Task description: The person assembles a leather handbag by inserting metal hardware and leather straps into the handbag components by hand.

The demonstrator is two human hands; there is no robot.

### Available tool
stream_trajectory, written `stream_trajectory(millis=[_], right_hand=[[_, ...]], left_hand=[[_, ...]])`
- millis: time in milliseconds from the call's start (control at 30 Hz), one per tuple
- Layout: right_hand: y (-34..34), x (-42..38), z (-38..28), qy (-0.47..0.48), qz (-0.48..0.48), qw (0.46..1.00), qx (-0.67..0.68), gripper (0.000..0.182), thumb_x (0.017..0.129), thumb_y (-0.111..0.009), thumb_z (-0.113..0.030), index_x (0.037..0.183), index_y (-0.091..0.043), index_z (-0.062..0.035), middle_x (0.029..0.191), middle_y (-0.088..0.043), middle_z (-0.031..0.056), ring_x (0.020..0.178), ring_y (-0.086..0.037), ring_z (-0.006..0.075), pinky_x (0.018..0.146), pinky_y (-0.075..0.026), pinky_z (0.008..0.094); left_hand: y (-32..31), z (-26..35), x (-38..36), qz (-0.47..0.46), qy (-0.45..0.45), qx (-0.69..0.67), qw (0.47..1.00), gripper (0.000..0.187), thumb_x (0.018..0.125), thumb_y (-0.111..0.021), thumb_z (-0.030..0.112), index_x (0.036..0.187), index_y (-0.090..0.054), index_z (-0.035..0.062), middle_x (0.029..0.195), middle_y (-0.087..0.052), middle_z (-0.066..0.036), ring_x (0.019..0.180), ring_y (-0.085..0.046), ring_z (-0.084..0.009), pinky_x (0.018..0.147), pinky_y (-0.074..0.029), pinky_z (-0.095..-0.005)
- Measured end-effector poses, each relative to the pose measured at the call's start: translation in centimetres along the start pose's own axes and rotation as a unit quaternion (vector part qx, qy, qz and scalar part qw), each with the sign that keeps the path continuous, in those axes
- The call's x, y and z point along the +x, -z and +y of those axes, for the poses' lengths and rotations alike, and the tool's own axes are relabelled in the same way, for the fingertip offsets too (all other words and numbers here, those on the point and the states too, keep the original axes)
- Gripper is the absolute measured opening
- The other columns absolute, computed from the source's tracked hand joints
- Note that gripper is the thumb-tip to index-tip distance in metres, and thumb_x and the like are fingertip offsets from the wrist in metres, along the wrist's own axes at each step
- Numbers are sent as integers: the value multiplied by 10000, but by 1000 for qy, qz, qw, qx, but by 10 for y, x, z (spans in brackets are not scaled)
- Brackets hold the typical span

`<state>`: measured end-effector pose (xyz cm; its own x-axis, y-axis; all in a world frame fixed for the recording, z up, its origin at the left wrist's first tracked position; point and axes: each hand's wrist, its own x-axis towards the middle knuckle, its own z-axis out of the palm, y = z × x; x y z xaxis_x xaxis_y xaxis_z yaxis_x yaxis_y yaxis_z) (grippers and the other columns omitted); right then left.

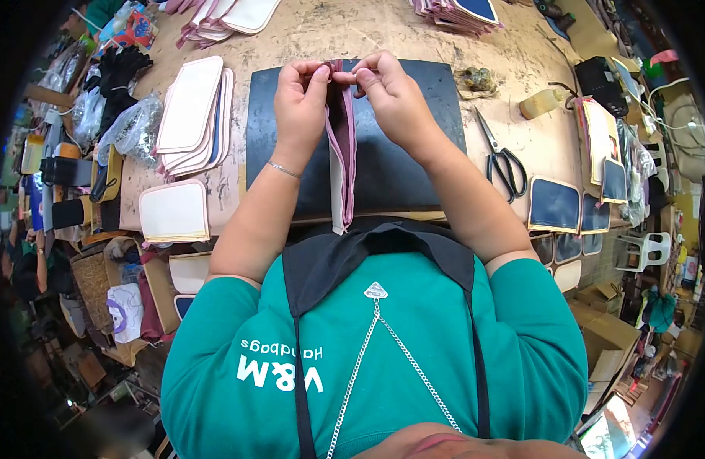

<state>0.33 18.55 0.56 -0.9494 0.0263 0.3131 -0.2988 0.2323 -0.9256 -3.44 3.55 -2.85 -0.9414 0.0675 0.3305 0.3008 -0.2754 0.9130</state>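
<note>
A narrow folded piece with a white face and mauve lining [339, 164] stands on edge over the black mat [402, 172], its lower end near the table's front edge. My left hand [303, 92] pinches its far end from the left, thumb and fingers together. From the right, my right hand [387, 92] has its thumb and fingertips closed at the same far end. The fingertips of both hands are close together there, and the small detail between them is too small to tell.
Stacked white panels [192, 111] and a single white panel [174, 210] lie left. Black-handled scissors [505, 164], a bottle [541, 103] and dark blue panels [554, 204] are on the right. More pieces [230, 15] lie at the far side.
</note>
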Motion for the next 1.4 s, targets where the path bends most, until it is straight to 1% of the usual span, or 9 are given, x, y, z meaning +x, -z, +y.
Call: stream_trajectory(millis=[67,167,367,567,667,867,1067,1267,1400], right_hand=[[-2,2,4,-46,8,995,93,151,1003,-519,-157,1041,-522,-12,943,-721,136,828,-673,208,758,-523,336],[3,10,5,-75,0,991,109,147,991,-537,-138,1034,-546,3,937,-720,108,843,-650,144,786,-518,302],[7,12,-1,-11,-44,999,-29,176,945,-615,-125,1054,-640,11,933,-714,119,875,-657,160,819,-515,299],[4,16,14,-13,-28,999,37,164,903,-659,-95,1037,-671,-1,953,-716,107,910,-672,164,834,-522,309],[5,15,7,-24,-34,998,47,144,890,-671,-85,1011,-686,-9,954,-718,105,910,-676,165,839,-523,307],[8,15,1,-16,-46,999,-19,139,893,-666,-95,996,-687,-4,920,-721,106,877,-680,171,822,-526,300],[6,16,6,-14,-22,1000,17,167,899,-668,-115,1026,-674,-6,920,-721,114,852,-680,179,797,-534,305],[7,17,6,-16,-37,999,-17,197,891,-683,-138,1035,-672,-4,924,-723,121,841,-687,188,787,-541,308],[5,18,3,-31,-53,997,-52,190,912,-672,-106,1068,-664,1,959,-709,70,861,-658,132,798,-539,284]], left_hand=[[-5,7,-3,-2,-15,-28,999,95,976,-594,78,1030,-556,10,979,-646,-72,886,-610,-100,801,-507,-239],[1,-7,-2,-7,-78,52,996,89,963,-609,69,1021,-573,11,981,-645,-70,909,-616,-108,820,-512,-242],[4,10,3,-62,-65,124,988,134,923,-655,47,1042,-601,16,977,-650,-60,931,-622,-128,825,-516,-259],[13,8,13,-88,-79,148,982,164,893,-677,11,1040,-604,11,959,-659,-62,925,-625,-127,835,-507,-247],[15,5,13,-73,3,55,996,171,913,-652,-15,1064,-585,28,998,-652,-58,943,-628,-128,868,-499,-241],[10,6,12,-45,47,-69,995,197,919,-641,-22,1088,-564,41,1011,-652,-60,947,-632,-129,884,-510,-245],[8,6,11,-53,55,-54,996,192,929,-636,-2,1102,-563,40,1031,-646,-58,968,-623,-124,888,-501,-242],[6,12,15,-78,54,54,994,226,958,-642,117,1156,-592,19,1062,-646,-41,948,-608,-96,867,-490,-226],[8,20,19,-87,127,18,988,190,970,-627,127,1126,-622,18,1043,-647,-28,928,-594,-83,833,-480,-212]])
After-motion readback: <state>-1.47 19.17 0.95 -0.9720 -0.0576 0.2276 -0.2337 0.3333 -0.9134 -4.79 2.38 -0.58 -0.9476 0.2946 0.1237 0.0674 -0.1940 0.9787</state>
